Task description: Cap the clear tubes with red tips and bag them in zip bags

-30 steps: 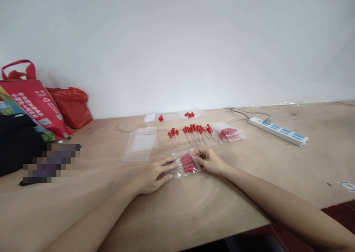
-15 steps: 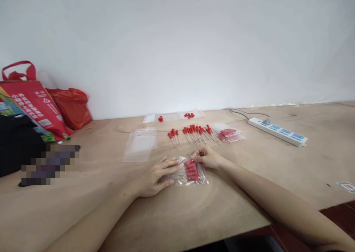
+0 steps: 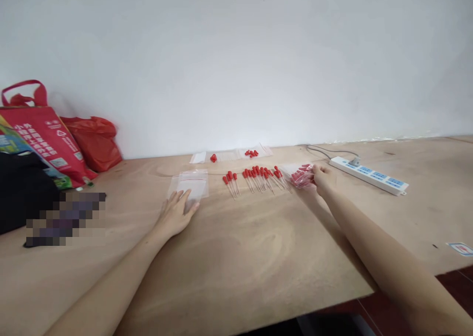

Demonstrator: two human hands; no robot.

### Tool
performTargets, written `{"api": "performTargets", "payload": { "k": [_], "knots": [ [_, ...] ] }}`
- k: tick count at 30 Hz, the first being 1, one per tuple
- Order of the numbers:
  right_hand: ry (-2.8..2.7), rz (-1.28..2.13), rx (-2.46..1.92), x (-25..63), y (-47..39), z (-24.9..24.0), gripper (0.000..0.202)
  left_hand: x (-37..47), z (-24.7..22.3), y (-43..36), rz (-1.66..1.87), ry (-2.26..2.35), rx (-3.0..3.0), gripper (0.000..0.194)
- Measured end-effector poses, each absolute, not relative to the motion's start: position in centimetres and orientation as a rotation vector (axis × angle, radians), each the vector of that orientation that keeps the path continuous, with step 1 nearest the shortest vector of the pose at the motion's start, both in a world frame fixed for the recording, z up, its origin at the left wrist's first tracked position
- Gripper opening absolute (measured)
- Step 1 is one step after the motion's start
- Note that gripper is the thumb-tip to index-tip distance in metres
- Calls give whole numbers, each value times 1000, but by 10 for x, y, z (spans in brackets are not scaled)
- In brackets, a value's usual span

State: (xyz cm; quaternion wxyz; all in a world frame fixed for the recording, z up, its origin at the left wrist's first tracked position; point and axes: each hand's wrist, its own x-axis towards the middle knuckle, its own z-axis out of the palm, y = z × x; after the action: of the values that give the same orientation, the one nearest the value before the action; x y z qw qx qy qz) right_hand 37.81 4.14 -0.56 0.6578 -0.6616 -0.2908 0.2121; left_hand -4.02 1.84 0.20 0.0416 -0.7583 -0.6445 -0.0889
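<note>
Step in hand, prob.: setting down bag of droppers, toward tabletop's far edge, rt of loose droppers. R hand grip pinching it; L hand spread over empty bags, contact unclear. Next move calls for R release, L pinching a single bag.

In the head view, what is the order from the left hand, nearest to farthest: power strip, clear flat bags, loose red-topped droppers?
1. Clear flat bags, partly overlapped by the left hand.
2. Loose red-topped droppers, to its right.
3. Power strip, much farther right.
</note>
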Motion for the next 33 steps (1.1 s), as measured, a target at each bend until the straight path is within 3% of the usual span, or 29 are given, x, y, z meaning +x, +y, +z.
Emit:
{"api": "performTargets", "payload": {
  "k": [4, 7, 12, 16, 23, 30, 33],
  "knots": [
    [-624, 435, -1607, 390, 43, -17, 10, -34, 5, 12, -139, -1970, -2428, 53],
    [-596, 272, -1691, 390, 39, -16, 31, -26, 9, 3, -55, -1914, -2449, 50],
    [-1210, -117, -1754, 358, 38, -3, 23, -11, 13, -20, 4, -1781, -2543, 46],
    [-1682, -52, -1947, 319, 50, 6, 19, -2, 19, -36, -63, -1498, -2823, 36],
    [-1638, 31, -2282, 299, 79, 12, 24, 0, 32, -41, -170, -1052, -3292, 31],
    [-1557, 50, -2289, 301, 81, 10, 24, 8, 16, -43, -497, -1222, -3272, 22],
    [-1533, 62, -2283, 299, 80, 13, 23, 11, 7, -43, -525, -1273, -3210, 35]
  ]
}}
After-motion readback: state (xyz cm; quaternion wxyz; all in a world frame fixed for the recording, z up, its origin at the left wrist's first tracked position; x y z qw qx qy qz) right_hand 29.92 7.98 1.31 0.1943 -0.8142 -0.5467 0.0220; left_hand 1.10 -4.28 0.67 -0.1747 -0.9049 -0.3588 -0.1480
